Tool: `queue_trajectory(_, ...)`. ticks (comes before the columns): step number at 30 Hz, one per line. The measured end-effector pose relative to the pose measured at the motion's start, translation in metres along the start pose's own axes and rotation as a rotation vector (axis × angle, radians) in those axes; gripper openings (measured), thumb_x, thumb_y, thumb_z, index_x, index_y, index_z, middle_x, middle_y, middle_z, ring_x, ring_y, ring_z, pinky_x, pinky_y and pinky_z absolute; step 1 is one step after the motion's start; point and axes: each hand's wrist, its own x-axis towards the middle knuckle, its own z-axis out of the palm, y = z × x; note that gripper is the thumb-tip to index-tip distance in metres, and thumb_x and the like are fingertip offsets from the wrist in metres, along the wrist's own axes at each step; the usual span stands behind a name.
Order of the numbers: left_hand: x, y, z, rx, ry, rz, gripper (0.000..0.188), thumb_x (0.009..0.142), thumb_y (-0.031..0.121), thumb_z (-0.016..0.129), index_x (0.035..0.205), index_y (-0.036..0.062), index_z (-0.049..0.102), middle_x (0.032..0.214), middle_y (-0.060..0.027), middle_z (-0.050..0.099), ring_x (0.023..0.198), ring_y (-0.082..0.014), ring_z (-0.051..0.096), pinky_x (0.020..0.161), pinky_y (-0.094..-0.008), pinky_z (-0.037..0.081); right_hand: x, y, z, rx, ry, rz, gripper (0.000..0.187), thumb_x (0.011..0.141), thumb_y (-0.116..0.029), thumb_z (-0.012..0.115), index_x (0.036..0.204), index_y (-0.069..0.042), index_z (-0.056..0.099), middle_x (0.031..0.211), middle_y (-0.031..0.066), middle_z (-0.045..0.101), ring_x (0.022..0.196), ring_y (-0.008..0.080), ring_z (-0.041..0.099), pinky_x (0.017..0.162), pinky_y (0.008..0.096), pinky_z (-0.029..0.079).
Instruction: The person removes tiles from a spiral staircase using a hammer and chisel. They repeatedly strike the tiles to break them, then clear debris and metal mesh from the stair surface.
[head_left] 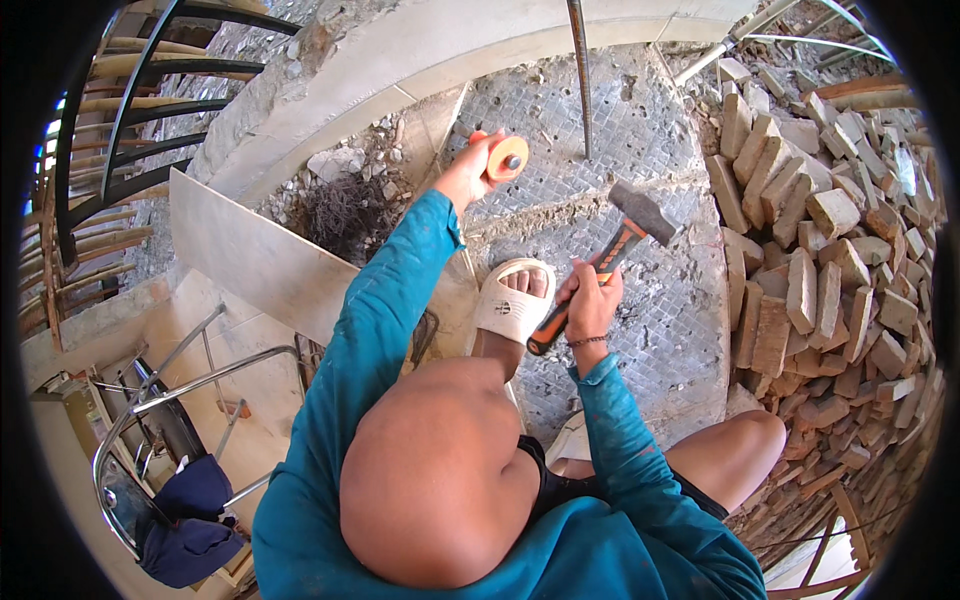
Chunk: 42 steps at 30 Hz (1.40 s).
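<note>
My left hand is wrapped round a chisel with an orange hand guard. The chisel's dark round striking end points up toward me, and its blade is hidden below the guard. In my right hand is a club hammer, gripped by its black and orange handle, with the grey steel head raised up and to the right. Both tools are above a grey tiled floor slab strewn with chips and dust. The hammer head and the chisel are apart. My sandalled foot rests between the two hands.
Stacked bricks rise along the right side. A rusty metal rod stands upright at the far edge. Rubble with tangled wire lies left, behind a leaning pale board. A metal-framed chair is at lower left.
</note>
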Motion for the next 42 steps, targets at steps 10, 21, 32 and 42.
queue_trajectory(10, 0.016, 0.007, 0.032, 0.125, 0.131, 0.000, 0.021, 0.094, 0.050, 0.063, 0.093, 0.0294, 0.060, 0.089, 0.0054, 0.066, 0.074, -0.0111, 0.064, 0.051, -0.0256, 0.048, 0.024, 0.063, 0.105, -0.074, 0.085, 0.153, 0.015, 0.087, -0.004, 0.054, 0.094, -0.006, 0.041, 0.063, 0.0047, 0.051, 0.042, 0.0160, 0.051, 0.038, 0.0323, 0.046)
queue_trajectory(21, 0.020, -0.005, 0.032, 0.369, 0.299, -0.003, 0.028, 0.097, 0.050, 0.059, 0.094, 0.0233, 0.065, 0.083, 0.0052, 0.065, 0.065, -0.0074, 0.061, 0.047, -0.0229, 0.046, 0.023, 0.039, 0.083, 0.417, 0.264, -0.113, 0.011, 0.088, -0.002, 0.049, 0.093, -0.005, 0.039, 0.061, 0.0055, 0.048, 0.043, 0.0156, 0.050, 0.039, 0.0314, 0.045)
queue_trajectory(32, 0.018, -0.006, 0.031, 0.356, 0.179, 0.028, 0.033, 0.101, 0.042, 0.052, 0.101, 0.0132, 0.067, 0.090, -0.0028, 0.070, 0.070, -0.0150, 0.069, 0.052, -0.0274, 0.059, 0.032, 0.059, 0.099, 0.204, 0.017, 0.173, 0.011, 0.086, -0.003, 0.053, 0.091, -0.004, 0.043, 0.063, 0.0060, 0.053, 0.041, 0.0149, 0.050, 0.036, 0.0314, 0.044)
queue_trajectory(42, 0.022, 0.002, 0.025, 0.567, 0.159, -0.059, 0.042, 0.097, 0.061, 0.049, 0.080, 0.0246, 0.063, 0.066, 0.0064, 0.059, 0.047, -0.0060, 0.044, 0.041, -0.0226, 0.031, 0.037, 0.060, 0.110, -0.156, 0.027, 0.098, 0.012, 0.084, -0.006, 0.055, 0.090, -0.002, 0.045, 0.063, 0.0097, 0.055, 0.044, 0.0191, 0.055, 0.043, 0.0337, 0.048)
